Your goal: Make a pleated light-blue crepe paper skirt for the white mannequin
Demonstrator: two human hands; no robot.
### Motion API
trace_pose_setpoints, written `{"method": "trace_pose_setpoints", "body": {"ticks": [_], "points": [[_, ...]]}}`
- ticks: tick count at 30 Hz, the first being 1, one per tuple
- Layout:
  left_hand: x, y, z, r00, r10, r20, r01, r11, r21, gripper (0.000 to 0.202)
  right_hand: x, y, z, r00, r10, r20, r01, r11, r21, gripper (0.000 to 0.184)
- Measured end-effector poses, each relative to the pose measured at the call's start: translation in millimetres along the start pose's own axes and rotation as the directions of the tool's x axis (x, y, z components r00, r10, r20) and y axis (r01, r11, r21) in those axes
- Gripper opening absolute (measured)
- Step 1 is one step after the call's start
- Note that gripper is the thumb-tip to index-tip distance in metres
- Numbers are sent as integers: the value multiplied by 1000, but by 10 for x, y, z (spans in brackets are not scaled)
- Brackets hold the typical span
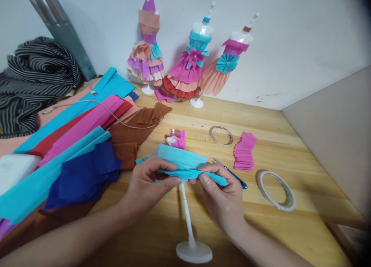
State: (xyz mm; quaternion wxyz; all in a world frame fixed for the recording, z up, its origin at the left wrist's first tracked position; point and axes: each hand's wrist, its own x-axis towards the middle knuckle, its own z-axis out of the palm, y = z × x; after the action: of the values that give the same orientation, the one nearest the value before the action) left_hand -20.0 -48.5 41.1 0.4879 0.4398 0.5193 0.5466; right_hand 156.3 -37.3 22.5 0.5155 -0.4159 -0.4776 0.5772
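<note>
A small white mannequin stand point(191, 243) tilts away from me over the wooden table point(290, 143), with a pink paper bodice point(179, 139) at its far end. Around its waist lies a light blue crepe paper strip point(181, 160). My left hand point(147, 185) pinches the strip's left part, thumb on top and fingers closed under it. On the right part, my right hand point(223, 197) grips the strip with its fingers pressed onto the paper.
Long crepe paper sheets point(78, 131) in blue, pink, red and brown cover the table's left. Three dressed mannequins point(185, 62) stand by the wall. A pleated pink piece point(245, 151), two tape rolls point(276, 189), and a blue-handled tool point(232, 174) lie to the right. Striped cloth point(31, 81) sits far left.
</note>
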Motion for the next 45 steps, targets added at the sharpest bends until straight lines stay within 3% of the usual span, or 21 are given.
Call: {"method": "trace_pose_setpoints", "body": {"ticks": [10,17,22,30,39,45], "points": [[11,11,-3,999,12,-39,-12,1000,15,7,-23,28,-31,997,-74,-1,74,995,-63,5],[-4,19,-3,987,-156,-40,150,979,-135,14,3,-18,20,999,-45,-25,45,999,3,8],[27,-20,-27,997,-54,-60,45,989,-141,10,18,-24,23,998,-56,-19,57,998,32,5],[48,-11,-65,994,55,-93,-56,998,-9,20,-18,28,-20,982,-174,69,175,984,-17,9],[59,-11,-57,990,-135,-34,128,980,-155,18,-4,107,-97,979,-199,50,202,977,-64,7],[68,-39,-51,997,-33,-65,26,994,-109,16,25,97,-99,973,-217,75,221,974,-49,9]]}}
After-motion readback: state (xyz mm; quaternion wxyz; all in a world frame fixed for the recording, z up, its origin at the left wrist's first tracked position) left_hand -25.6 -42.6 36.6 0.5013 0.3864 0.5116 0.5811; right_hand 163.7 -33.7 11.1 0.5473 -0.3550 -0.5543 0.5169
